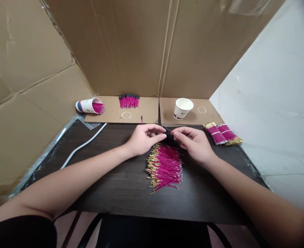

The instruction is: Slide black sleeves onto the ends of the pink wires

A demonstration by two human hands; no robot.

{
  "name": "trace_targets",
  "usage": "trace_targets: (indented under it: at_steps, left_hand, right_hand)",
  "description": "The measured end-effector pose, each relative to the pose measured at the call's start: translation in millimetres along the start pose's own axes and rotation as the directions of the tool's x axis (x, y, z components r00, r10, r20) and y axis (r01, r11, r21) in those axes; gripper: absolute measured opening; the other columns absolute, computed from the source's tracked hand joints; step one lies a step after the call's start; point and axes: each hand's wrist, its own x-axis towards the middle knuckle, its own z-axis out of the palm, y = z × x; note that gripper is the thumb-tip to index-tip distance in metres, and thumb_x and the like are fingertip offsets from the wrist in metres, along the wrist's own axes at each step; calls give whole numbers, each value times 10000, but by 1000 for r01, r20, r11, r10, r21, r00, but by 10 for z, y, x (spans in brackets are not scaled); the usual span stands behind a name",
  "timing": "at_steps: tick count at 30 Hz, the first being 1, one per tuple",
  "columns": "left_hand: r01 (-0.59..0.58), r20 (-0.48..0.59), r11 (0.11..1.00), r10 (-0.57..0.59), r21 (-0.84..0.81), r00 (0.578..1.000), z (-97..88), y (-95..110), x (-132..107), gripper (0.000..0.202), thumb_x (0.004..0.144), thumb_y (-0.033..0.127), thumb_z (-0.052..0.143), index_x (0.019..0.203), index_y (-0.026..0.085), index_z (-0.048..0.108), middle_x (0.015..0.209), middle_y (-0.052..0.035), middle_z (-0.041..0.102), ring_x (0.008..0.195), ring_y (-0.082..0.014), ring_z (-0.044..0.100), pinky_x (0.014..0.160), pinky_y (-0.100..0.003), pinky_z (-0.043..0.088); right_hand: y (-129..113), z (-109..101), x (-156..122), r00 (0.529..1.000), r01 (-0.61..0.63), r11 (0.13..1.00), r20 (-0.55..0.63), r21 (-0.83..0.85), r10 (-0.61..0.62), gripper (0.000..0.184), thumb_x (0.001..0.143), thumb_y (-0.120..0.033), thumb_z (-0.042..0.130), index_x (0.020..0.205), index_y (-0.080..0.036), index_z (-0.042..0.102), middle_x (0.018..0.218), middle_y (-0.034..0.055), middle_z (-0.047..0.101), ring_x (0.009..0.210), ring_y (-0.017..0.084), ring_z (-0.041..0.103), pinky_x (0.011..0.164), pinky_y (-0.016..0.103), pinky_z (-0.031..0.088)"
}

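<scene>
My left hand (143, 139) and my right hand (194, 143) meet above the dark table (110, 186), both pinching a small black part (168, 133) with a pink wire end at it. Fingers of both hands are closed on it. Just below the hands lies a loose pile of pink wires with gold terminals (164, 167).
Two banded bundles of pink wires (222, 134) lie at the right. On the cardboard at the back stand an upright paper cup (182, 108), a tipped cup holding wires (90, 105), a pile of black-tipped wires (129, 101) and two rubber bands (126, 115). A white cable (83, 146) runs at left.
</scene>
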Motion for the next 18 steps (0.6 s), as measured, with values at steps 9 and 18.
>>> trace_targets:
  at_steps: [9, 18]
  left_hand:
    - [114, -3, 947, -120, -300, 993, 195, 130, -127, 394, 831, 434, 996, 1103, 169, 889, 926, -85, 842, 721, -150, 674, 595, -282, 506]
    - [167, -57, 924, -199, -345, 978, 140, 92, -68, 399, 782, 473, 1014, 984, 164, 863, 744, -25, 723, 553, -81, 478, 489, -251, 360]
  right_hand:
    - [-124, 122, -78, 982, -164, 954, 137, 251, 133, 420, 859, -571, 959, 908, -169, 847, 812, 56, 746, 540, 77, 381, 477, 257, 262]
    - [-107, 72, -74, 978, -143, 981, 170, 131, 120, 425, 870, -573, 935, 998, -178, 845, 845, 79, 801, 530, 96, 433, 477, 269, 328]
